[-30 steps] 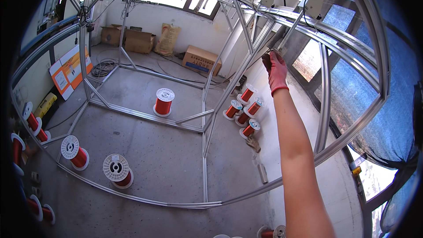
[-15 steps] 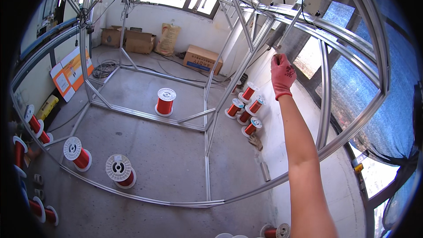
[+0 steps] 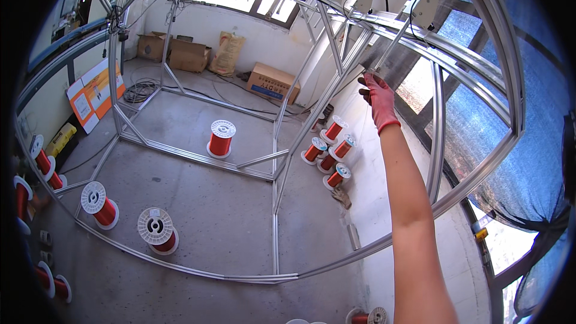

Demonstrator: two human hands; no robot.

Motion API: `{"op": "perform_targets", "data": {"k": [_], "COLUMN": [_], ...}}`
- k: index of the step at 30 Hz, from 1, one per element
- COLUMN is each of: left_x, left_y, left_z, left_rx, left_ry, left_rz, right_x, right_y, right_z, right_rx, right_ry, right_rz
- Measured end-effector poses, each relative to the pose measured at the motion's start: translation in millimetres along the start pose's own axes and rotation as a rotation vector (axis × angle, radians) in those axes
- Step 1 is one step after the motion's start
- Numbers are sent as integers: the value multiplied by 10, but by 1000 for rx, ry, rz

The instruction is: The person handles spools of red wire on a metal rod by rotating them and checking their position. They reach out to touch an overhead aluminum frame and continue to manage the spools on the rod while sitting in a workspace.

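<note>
My right hand (image 3: pixel 380 101), in a red glove with dark fingertips, is raised at the upper right on an outstretched bare arm. It is at the lower end of a thin metal rod (image 3: pixel 393 48) that slants down from the overhead frame. The fingers point left, with their tips apart; whether they touch the rod end I cannot tell. A very fine wire (image 3: pixel 363 121) runs down below the hand toward a cluster of white-flanged spools of red wire, one of them a red spool (image 3: pixel 334 129) by the wall. My left hand is out of view.
An aluminium frame (image 3: pixel 198 159) spans the floor and rises around me. Red wire spools stand inside it, including one spool (image 3: pixel 221 139) in the middle, and along the left. Cardboard boxes (image 3: pixel 273 83) and a sack (image 3: pixel 228 54) rest by the back wall. A glove (image 3: pixel 341 197) lies near the right wall.
My right hand has gone from a closed fist at the rod end to fingers reaching left with their tips apart. It has shifted slightly left and down; the whole view has moved a little.
</note>
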State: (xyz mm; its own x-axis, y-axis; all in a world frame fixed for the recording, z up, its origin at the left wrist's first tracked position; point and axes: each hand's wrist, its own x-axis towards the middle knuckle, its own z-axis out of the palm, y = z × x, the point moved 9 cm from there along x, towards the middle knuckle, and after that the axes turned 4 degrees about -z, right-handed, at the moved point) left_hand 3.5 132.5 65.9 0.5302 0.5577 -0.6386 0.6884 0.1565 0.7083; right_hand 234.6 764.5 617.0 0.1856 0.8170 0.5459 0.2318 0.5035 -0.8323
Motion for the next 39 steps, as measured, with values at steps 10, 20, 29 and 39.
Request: {"op": "perform_targets", "data": {"k": [10, 20, 29, 39], "left_x": [-12, 7, -231, -268], "left_y": [-38, -153, 219, 275], "left_z": [40, 143, -287, -362], "left_rx": [-5, 26, -97, -87], "left_ry": [-30, 4, 10, 39], "left_rz": [-48, 38, 43, -19], "right_x": [86, -107, -426, -530], "right_y": [62, -120, -458, -314], "right_z": [1, -83, 240, 323], "right_rx": [-71, -607, -1483, -1578], "right_ry": [80, 178, 188, 57], "right_rz": [-28, -336, -917, -961]}}
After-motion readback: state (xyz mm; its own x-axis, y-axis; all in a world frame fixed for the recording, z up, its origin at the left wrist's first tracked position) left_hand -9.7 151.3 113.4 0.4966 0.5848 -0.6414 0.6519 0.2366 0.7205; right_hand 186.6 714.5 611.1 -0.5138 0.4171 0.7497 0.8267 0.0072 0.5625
